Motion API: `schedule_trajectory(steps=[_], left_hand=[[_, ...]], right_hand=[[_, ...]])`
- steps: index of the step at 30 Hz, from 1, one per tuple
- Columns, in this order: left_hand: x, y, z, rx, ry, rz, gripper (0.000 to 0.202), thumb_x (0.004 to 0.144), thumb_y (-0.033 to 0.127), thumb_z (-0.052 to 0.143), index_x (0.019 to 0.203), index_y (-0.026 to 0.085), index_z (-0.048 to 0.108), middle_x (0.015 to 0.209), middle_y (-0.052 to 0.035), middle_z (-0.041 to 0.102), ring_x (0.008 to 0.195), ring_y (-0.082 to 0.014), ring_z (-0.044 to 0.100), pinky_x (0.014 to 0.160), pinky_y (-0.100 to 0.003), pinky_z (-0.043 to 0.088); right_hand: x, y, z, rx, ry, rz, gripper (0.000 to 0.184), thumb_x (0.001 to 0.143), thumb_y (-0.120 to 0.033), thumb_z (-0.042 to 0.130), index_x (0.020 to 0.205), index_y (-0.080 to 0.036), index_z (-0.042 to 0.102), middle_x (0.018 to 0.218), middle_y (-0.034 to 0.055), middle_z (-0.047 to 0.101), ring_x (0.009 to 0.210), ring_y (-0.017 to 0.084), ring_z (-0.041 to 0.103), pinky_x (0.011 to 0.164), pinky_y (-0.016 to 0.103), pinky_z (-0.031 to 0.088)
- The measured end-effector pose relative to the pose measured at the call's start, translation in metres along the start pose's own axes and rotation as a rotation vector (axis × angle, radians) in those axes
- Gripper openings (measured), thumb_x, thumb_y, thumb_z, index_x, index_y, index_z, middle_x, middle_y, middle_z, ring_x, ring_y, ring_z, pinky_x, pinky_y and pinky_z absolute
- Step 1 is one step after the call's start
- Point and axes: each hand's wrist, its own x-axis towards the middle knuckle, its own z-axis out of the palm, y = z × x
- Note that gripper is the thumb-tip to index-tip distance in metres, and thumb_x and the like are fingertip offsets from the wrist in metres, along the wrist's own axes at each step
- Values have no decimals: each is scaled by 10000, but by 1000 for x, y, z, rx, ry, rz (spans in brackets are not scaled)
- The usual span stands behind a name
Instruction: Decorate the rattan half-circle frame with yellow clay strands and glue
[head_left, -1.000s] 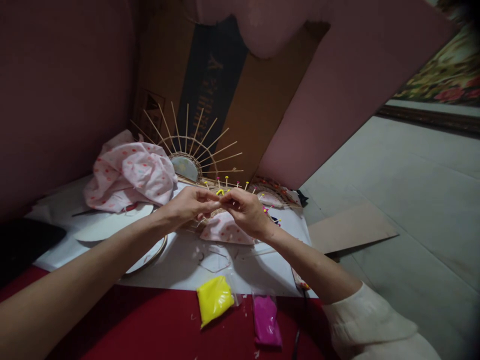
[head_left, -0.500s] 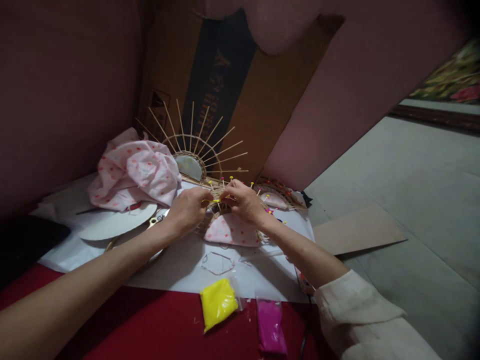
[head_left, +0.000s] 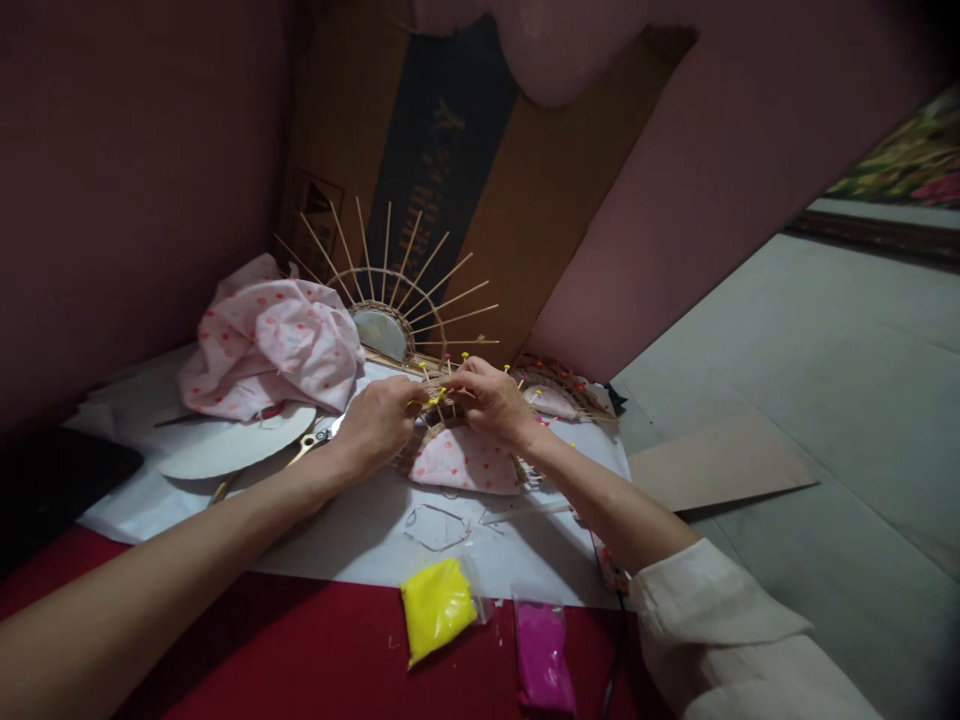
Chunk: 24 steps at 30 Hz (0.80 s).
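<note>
My left hand [head_left: 381,422] and my right hand [head_left: 491,405] meet over a half-round woven stick piece. Between their pinched fingertips runs a thin yellow strip [head_left: 435,400], possibly clay; its ends are hidden by the fingers. The woven piece has a half-circle of pink dotted fabric [head_left: 465,462] on its near side. Sticks with yellow and pink tips rise from its far edge, one yellow tip [head_left: 465,356] just beyond my right hand. My fingers cover much of the weave.
Behind stands a fan of bare sticks [head_left: 386,270] against a cardboard box [head_left: 570,160]. Crumpled dotted cloth [head_left: 274,340], a white disc [head_left: 240,445] and scissors [head_left: 304,447] lie left. Another woven half-round [head_left: 551,400] sits right. In front are yellow [head_left: 439,605] and magenta packets [head_left: 541,655].
The yellow strip now looks more bunched and slanted between my fingertips. My hands have barely moved; the whole view has shifted very slightly.
</note>
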Motion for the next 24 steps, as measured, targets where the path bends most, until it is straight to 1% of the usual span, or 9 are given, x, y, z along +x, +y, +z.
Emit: schedule_trajectory(steps=[3, 6, 10, 14, 16, 20, 24], left_hand=[[1, -1, 2, 9, 27, 14, 263, 772, 165, 482, 901, 184, 711, 858, -57, 688, 753, -172, 581, 684, -276, 416], [1, -3, 3, 1, 35, 22, 259, 764, 148, 488, 884, 188, 714, 835, -51, 689, 736, -163, 578, 672, -272, 416], [1, -3, 3, -6, 29, 16, 267, 763, 150, 495, 904, 194, 718, 828, -54, 686, 715, -159, 574, 650, -272, 409], [1, -4, 3, 9, 41, 25, 245, 772, 167, 494, 874, 185, 716, 818, -56, 686, 717, -168, 575, 657, -285, 409], [1, -4, 4, 3, 47, 24, 247, 769, 160, 493, 878, 179, 713, 832, -60, 690, 733, -170, 581, 672, -287, 414], [1, -5, 4, 0, 44, 23, 247, 769, 156, 495, 881, 181, 713, 837, -58, 694, 727, -166, 582, 668, -286, 413], [1, -4, 3, 5, 46, 23, 246, 772, 157, 494, 877, 183, 715, 831, -56, 694, 723, -167, 579, 667, -289, 408]], right_hand=[[-2, 1, -1, -6, 14, 26, 167, 802, -67, 571, 881, -193, 648, 857, 2, 547, 727, 108, 513, 630, 213, 355], [-2, -1, -1, -90, -22, 26, 125, 811, -90, 565, 843, -190, 631, 863, 2, 555, 718, 111, 508, 624, 216, 336], [1, -7, -1, -249, -73, 21, 126, 825, -105, 548, 870, -190, 629, 911, 21, 575, 747, 128, 511, 613, 233, 311], [4, -10, -1, -348, -87, 15, 145, 873, -135, 508, 903, -202, 632, 928, 27, 583, 745, 131, 506, 591, 241, 283], [5, -11, -2, -369, -89, 20, 148, 885, -146, 500, 902, -202, 636, 927, 27, 584, 742, 129, 506, 582, 244, 275], [6, -12, -5, -340, -109, 14, 136, 881, -162, 528, 926, -211, 647, 962, 21, 584, 775, 121, 516, 589, 234, 294], [8, -11, -5, -361, -136, -4, 187, 881, -138, 505, 906, -240, 660, 976, 12, 584, 807, 120, 523, 589, 229, 304]])
